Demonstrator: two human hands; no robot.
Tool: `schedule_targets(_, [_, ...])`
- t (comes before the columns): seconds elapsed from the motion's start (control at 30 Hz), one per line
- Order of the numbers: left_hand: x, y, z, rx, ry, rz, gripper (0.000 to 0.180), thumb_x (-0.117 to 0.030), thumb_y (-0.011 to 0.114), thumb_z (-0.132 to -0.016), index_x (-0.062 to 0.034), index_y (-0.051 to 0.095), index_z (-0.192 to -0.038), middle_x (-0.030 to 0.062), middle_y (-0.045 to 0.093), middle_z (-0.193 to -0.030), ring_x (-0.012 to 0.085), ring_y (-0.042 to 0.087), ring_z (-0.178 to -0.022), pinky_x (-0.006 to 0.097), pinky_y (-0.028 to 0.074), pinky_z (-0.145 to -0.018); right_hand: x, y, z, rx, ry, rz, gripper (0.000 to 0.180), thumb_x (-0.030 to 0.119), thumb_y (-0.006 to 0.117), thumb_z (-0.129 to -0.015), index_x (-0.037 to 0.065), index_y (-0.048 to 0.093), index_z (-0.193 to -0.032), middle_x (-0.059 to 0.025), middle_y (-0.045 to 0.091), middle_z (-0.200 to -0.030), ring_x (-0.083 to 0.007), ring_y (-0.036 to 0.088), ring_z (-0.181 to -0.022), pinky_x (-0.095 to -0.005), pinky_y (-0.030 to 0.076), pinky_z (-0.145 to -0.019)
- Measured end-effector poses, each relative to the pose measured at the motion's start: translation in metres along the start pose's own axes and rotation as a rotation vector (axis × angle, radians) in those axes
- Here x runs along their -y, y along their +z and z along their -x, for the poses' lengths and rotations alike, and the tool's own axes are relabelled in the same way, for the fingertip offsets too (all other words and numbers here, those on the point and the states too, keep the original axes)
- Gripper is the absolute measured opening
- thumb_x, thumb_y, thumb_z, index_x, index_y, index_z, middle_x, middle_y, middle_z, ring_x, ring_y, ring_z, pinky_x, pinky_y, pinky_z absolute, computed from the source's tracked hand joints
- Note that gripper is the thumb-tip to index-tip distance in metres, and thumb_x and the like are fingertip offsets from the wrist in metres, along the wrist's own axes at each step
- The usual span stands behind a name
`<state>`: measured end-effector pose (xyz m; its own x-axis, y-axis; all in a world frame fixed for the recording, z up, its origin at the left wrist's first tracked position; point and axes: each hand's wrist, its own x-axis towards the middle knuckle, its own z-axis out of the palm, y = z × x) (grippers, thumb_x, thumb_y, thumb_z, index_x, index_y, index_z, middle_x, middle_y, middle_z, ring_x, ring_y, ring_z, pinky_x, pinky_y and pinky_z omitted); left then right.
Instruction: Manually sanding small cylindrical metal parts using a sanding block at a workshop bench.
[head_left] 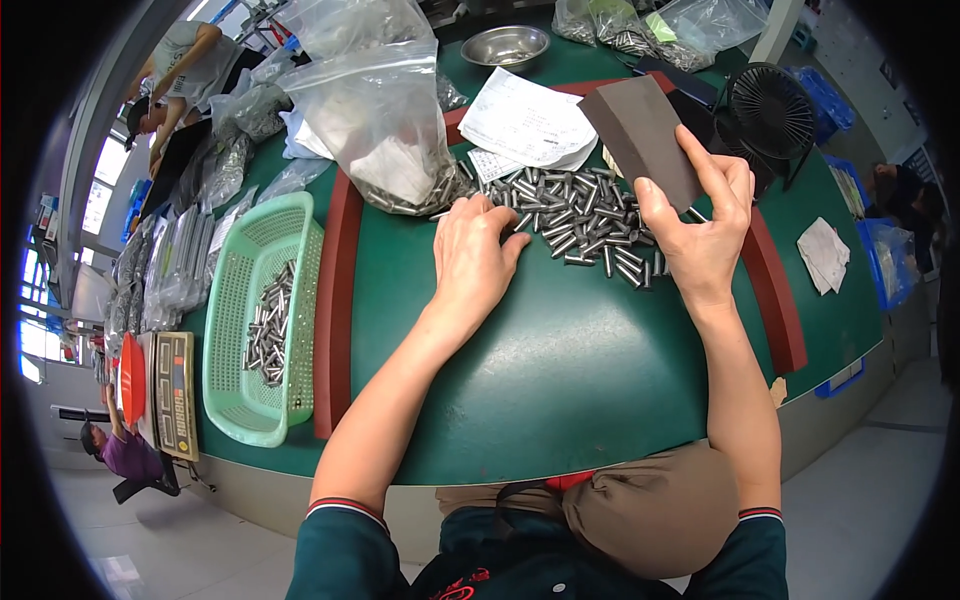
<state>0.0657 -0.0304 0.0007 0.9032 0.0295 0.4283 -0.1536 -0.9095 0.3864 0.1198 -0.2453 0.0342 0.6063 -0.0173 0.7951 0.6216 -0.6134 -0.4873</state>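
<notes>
A loose pile of short metal pins (pixel 590 215) lies on the green table top. My left hand (pixel 472 250) rests at the pile's left edge with its fingers curled down. A pin shows between the thumb and forefinger; what the other fingers touch is hidden. Raised over the right side of the pile, my right hand (pixel 705 225) grips a dark grey-brown rectangular block (pixel 643 140) between thumb and fingers. The block is tilted. Just beyond my left hand stands a clear plastic bag (pixel 375 130) with more pins in its bottom.
Red-brown rails (pixel 340 310) border the work area. A green basket (pixel 262 400) with pins stands at left, near a scale (pixel 176 395). Papers (pixel 528 118), a metal bowl (pixel 505 46) and a black fan (pixel 770 108) are behind. A white cloth (pixel 823 256) lies right. Two people are at left.
</notes>
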Motion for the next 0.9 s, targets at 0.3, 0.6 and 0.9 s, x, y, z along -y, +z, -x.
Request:
schedule_targets(0.3, [-0.005,-0.045,0.001,0.017,-0.12,0.177,0.008,-0.006,0.065,-0.079,0.0002,0.063,-0.083,0.0154,0.062,-0.079,0.0335,0.061,-0.072,0.041,0.048,-0.066,-0.002,0.003,0.002,-0.009,-0.02,-0.015,0.057,0.027,0.08,-0.059,0.003,0.069,-0.109,-0.0052,0.049,-0.086,-0.0203,0.045,-0.083,-0.0334,0.041,-0.077])
schedule_targets(0.6, [0.011,-0.078,0.046,-0.02,0.115,0.1,0.011,0.002,0.067,-0.076,0.0016,0.063,-0.086,0.0132,0.059,-0.078,0.0307,0.06,-0.07,0.037,0.048,-0.061,0.002,0.004,0.004,0.038,-0.04,0.009,0.056,0.026,0.08,-0.06,0.003,0.069,-0.11,-0.0049,0.05,-0.086,-0.0202,0.046,-0.084,-0.0339,0.042,-0.077])
schedule_targets(0.9, [0.024,-0.062,0.063,0.077,-0.151,0.219,0.007,-0.001,0.066,-0.082,0.0017,0.065,-0.088,0.0107,0.065,-0.081,0.0221,0.062,-0.069,0.03,0.049,-0.061,0.006,0.004,0.004,0.054,-0.054,0.007,0.055,0.02,0.079,-0.06,0.003,0.068,-0.111,-0.0047,0.05,-0.085,-0.019,0.047,-0.081,-0.0333,0.041,-0.078])
